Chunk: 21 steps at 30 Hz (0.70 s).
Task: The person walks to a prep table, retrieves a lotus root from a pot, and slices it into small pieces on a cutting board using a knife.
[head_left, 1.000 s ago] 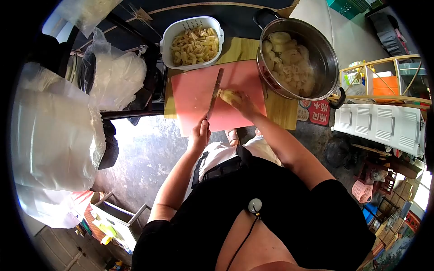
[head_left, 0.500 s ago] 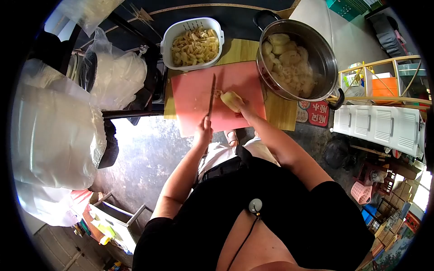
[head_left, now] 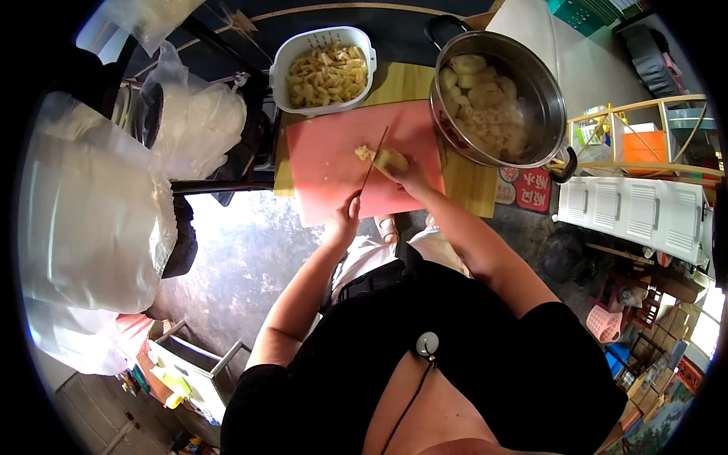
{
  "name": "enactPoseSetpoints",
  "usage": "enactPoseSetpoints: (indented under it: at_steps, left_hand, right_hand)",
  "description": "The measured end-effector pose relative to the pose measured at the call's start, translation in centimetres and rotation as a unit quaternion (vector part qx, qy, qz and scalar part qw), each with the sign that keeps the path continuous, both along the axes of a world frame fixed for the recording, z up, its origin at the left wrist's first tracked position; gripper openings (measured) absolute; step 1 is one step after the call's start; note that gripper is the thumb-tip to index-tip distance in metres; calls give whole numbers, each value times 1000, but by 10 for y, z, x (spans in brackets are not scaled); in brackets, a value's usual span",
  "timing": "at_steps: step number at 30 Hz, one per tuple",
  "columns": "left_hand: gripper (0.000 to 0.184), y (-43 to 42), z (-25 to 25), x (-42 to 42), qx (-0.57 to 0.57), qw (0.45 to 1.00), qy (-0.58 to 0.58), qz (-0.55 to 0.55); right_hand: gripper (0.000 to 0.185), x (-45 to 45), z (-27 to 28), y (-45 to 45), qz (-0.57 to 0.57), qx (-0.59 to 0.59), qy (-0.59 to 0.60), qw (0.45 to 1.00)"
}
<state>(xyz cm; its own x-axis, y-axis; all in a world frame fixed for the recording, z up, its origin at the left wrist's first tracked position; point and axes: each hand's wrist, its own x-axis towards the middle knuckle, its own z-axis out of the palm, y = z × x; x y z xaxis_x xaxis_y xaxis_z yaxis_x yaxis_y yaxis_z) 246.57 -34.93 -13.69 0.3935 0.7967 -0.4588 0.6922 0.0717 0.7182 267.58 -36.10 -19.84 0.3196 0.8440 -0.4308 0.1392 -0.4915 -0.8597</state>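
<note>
My left hand (head_left: pixel 345 220) is closed round the handle of a kitchen knife (head_left: pixel 369 176), its thin blade pointing away from me. My right hand (head_left: pixel 414 179) grips a pale yellow, rounded piece of peeled produce (head_left: pixel 392 160), whose exact kind I cannot make out. The blade stands against the left end of this piece. Just left of the blade lies a small heap of pale cut bits (head_left: pixel 364 152). All of this is over a pink cutting board (head_left: pixel 322 182).
Behind the board stands a white basket (head_left: pixel 279 97) of pale cut strips. At the back right, a large steel pot (head_left: pixel 557 121) holds pale whole pieces in liquid. The board rests on a wooden table (head_left: pixel 474 193). Plastic-wrapped items (head_left: pixel 98 212) stand at the left.
The knife has moved right, from apart from the pale piece to against its left end. The cut bits now lie farther left of it. My right hand keeps its grip.
</note>
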Motion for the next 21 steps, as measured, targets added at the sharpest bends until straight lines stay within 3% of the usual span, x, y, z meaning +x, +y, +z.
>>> enactPoseSetpoints:
  at_steps: [2, 3, 5, 7, 8, 10, 14, 16, 17, 20, 21]
  left_hand:
    - [40, -6, -7, 4, 147, 985, 76, -47]
    - [38, -6, 9, 10, 90, 993, 74, -28]
    - [38, -7, 4, 9, 79, 994, 71, -5]
    - [38, -5, -12, 4, 120, 990, 66, 29]
    - [39, -3, -21, -3, 43, 997, 8, 59]
    - [41, 0, 3, -6, -102, 982, -94, 131]
    - [41, -5, 18, -10, -61, 969, -224, 82]
    - [42, -5, 22, 1, -98, 985, -127, 59]
    - [42, -6, -4, -3, -68, 990, -118, 42]
    - [40, -6, -6, 1, -71, 993, -89, 42]
    - [39, -3, -5, 1, -56, 996, -68, 25]
  right_hand:
    - [60, 3, -8, 2, 43, -37, -43, 997]
    - [59, 0, -9, 5, 13, -49, -16, 999]
    - [56, -9, -12, 4, -47, -76, 41, 995]
    - [53, -7, 4, 0, -104, -63, 157, 980]
    - [52, -6, 10, -1, -132, -56, 215, 966]
    - [48, -2, 9, -1, -132, -64, 220, 965]
    - [46, 2, -7, 2, -139, -75, 229, 961]
    - [46, 0, 2, 0, -139, -64, 241, 958]
    - [46, 0, 6, 1, -138, -57, 246, 958]
    - [49, 2, 7, 3, -110, -70, 186, 974]
    - [50, 1, -2, 1, -66, -2, -23, 998]
